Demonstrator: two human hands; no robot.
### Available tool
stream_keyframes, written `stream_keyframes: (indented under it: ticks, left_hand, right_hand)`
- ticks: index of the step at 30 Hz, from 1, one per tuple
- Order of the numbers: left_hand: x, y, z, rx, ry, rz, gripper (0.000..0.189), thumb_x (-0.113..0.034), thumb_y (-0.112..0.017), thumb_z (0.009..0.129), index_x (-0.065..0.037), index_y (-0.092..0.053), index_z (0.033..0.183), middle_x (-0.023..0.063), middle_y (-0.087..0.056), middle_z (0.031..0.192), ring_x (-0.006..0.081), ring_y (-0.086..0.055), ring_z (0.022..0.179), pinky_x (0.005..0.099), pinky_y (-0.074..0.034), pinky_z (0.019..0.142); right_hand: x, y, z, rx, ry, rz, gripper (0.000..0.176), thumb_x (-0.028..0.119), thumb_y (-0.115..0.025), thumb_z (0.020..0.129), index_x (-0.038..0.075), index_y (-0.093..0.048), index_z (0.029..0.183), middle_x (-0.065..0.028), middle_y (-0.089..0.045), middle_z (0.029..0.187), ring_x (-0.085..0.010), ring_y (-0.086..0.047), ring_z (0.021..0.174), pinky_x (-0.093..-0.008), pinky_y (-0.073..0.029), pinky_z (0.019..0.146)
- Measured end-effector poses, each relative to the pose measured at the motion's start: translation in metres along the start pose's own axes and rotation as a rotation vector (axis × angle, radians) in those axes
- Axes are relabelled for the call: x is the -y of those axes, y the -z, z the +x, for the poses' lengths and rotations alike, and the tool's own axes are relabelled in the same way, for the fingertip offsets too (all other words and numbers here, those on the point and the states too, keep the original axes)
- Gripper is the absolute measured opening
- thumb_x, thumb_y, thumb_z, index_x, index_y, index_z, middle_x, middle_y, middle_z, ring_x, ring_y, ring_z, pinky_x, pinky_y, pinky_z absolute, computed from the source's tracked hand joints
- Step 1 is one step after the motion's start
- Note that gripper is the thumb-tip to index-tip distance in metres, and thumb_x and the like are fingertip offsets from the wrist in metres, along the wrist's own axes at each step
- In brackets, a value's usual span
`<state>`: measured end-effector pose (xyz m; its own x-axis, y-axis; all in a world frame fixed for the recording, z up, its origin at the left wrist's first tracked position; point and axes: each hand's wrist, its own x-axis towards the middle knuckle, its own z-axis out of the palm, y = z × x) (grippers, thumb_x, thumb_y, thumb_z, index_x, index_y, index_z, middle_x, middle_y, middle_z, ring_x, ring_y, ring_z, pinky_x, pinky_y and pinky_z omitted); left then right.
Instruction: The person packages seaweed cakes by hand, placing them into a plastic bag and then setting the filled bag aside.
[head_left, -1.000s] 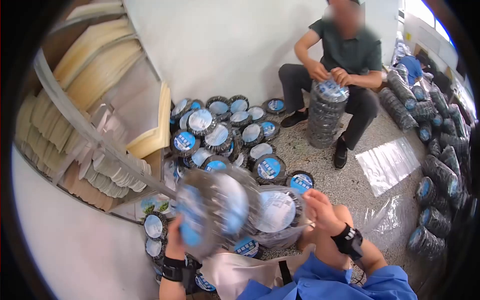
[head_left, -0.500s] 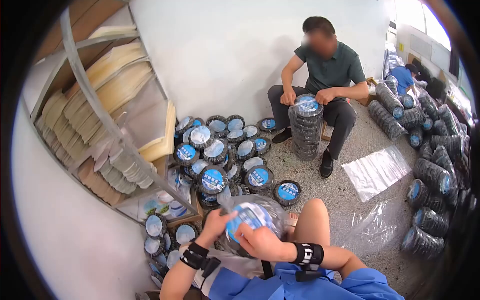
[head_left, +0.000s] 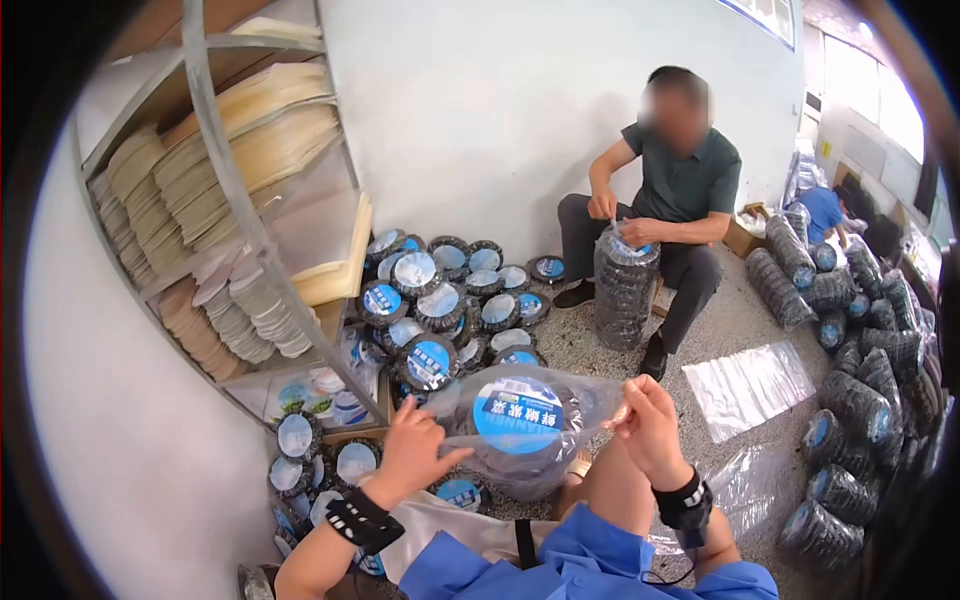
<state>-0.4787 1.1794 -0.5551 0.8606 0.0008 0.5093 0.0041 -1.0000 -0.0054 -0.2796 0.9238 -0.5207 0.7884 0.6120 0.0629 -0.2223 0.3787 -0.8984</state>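
A clear plastic bag (head_left: 590, 392) surrounds a stack of round, dark packs by my knees, its film stretched sideways between my hands. The top pack (head_left: 518, 415) faces up, with a blue-and-white round label showing through the film. My left hand (head_left: 415, 447) holds the bag's left edge, thumb toward the stack and index finger raised apart. On the other side, my right hand (head_left: 650, 425) pinches the gathered right edge between thumb and fingers. Black straps circle both wrists.
Loose round packs (head_left: 430, 362) pile up against the wall and beside the metal shelf (head_left: 225, 130). Across from me, a seated person (head_left: 685, 165) handles another bagged stack (head_left: 627, 290). Flat plastic bags (head_left: 748, 388) lie on the floor; wrapped stacks (head_left: 850, 385) fill the right side.
My hands have moved apart, the right one swinging right with the bag's edge. The film is now spread wide over the top pack, whose label shows fully. My view has shifted slightly.
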Motion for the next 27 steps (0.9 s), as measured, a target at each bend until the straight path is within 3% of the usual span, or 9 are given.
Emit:
stream_keyframes:
  ticks: [5, 9, 12, 14, 16, 20, 22, 25, 27]
  left_hand:
    - [-0.024, 0.074, 0.028, -0.081, -0.145, -0.17, 0.033, -0.026, -0.071, 0.072, -0.006, -0.05, 0.056, 0.0066, -0.048, 0.056, 0.0226, -0.054, 0.063, 0.0437, -0.045, 0.087]
    - [-0.045, 0.058, 0.009, -0.103, -0.205, -0.306, 0.033, -0.025, -0.073, 0.069, -0.009, -0.047, 0.055, 0.0022, -0.044, 0.053, 0.0201, -0.05, 0.057, 0.0385, -0.046, 0.079]
    - [-0.051, 0.044, -0.004, -0.05, -0.219, -0.34, 0.036, -0.028, -0.074, 0.067, -0.01, -0.046, 0.054, 0.0001, -0.042, 0.051, 0.0196, -0.047, 0.053, 0.0345, -0.045, 0.067]
    - [-0.057, 0.043, -0.004, -0.032, -0.301, -0.381, 0.038, -0.022, -0.077, 0.065, -0.011, -0.043, 0.054, -0.0002, -0.039, 0.049, 0.0172, -0.043, 0.048, 0.0293, -0.041, 0.056]
    - [-0.061, 0.043, -0.002, -0.063, -0.333, -0.419, 0.04, -0.021, -0.078, 0.065, -0.012, -0.04, 0.052, -0.0005, -0.036, 0.048, 0.0165, -0.04, 0.046, 0.028, -0.038, 0.051]
    - [-0.06, 0.054, -0.01, -0.139, -0.261, -0.373, 0.042, -0.024, -0.079, 0.064, -0.012, -0.04, 0.051, -0.0004, -0.035, 0.047, 0.0179, -0.04, 0.045, 0.0286, -0.039, 0.051]
    - [-0.059, 0.056, -0.019, -0.134, -0.234, -0.387, 0.043, -0.027, -0.079, 0.064, -0.011, -0.04, 0.051, 0.0001, -0.036, 0.047, 0.0196, -0.041, 0.044, 0.0296, -0.041, 0.05]
    - [-0.049, 0.052, -0.031, -0.189, -0.23, -0.485, 0.04, -0.028, -0.083, 0.061, -0.011, -0.046, 0.057, 0.0008, -0.043, 0.059, 0.0176, -0.043, 0.054, 0.0297, -0.04, 0.057]
    - [-0.032, 0.029, -0.041, -0.201, 0.33, -0.978, 0.033, -0.026, -0.082, 0.063, -0.006, -0.062, 0.08, 0.0075, -0.058, 0.087, 0.0243, -0.055, 0.081, 0.0372, -0.044, 0.079]
  right_hand:
    - [0.059, -0.018, -0.007, 0.103, 0.253, 0.06, 0.01, 0.012, -0.045, 0.096, 0.005, -0.042, 0.089, 0.001, -0.039, 0.044, -0.0094, -0.039, 0.032, -0.0206, -0.032, 0.031]
    - [0.055, -0.013, -0.021, 0.071, 0.072, -0.376, 0.019, 0.009, -0.057, 0.09, 0.004, -0.044, 0.103, 0.0062, -0.038, 0.045, -0.0046, -0.038, 0.035, -0.0201, -0.03, 0.035]
    - [0.037, -0.007, -0.026, 0.295, 0.059, -0.559, 0.035, 0.01, -0.063, 0.086, 0.004, -0.046, 0.115, 0.0061, -0.042, 0.048, -0.0012, -0.04, 0.041, -0.0201, -0.032, 0.039]
    - [0.031, -0.026, -0.021, 0.791, 0.428, -0.98, 0.051, 0.014, -0.071, 0.078, 0.005, -0.047, 0.122, 0.0003, -0.051, 0.053, -0.0087, -0.051, 0.046, -0.0262, -0.038, 0.043]
    - [-0.019, -0.048, -0.027, 0.86, 0.333, -1.323, 0.063, 0.025, -0.076, 0.07, 0.007, -0.049, 0.124, -0.0061, -0.057, 0.06, -0.0214, -0.059, 0.055, -0.0344, -0.043, 0.049]
    - [-0.132, -0.021, -0.017, 0.905, 0.143, -1.383, 0.072, 0.037, -0.075, 0.067, 0.008, -0.047, 0.127, -0.0097, -0.061, 0.066, -0.0315, -0.061, 0.061, -0.0401, -0.047, 0.055]
    - [-0.166, -0.007, -0.015, 0.716, 0.795, -1.132, 0.076, 0.042, -0.07, 0.069, 0.009, -0.043, 0.132, -0.0096, -0.062, 0.069, -0.03, -0.062, 0.061, -0.0375, -0.048, 0.057]
    - [-0.16, -0.007, -0.037, 0.79, 0.546, -1.373, 0.079, 0.042, -0.069, 0.071, 0.008, -0.039, 0.135, -0.0105, -0.063, 0.073, -0.0292, -0.062, 0.06, -0.037, -0.049, 0.054]
    - [-0.133, -0.019, -0.037, 0.823, 0.403, -1.462, 0.079, 0.042, -0.068, 0.072, 0.007, -0.038, 0.135, -0.0102, -0.063, 0.073, -0.0284, -0.062, 0.06, -0.0372, -0.048, 0.052]
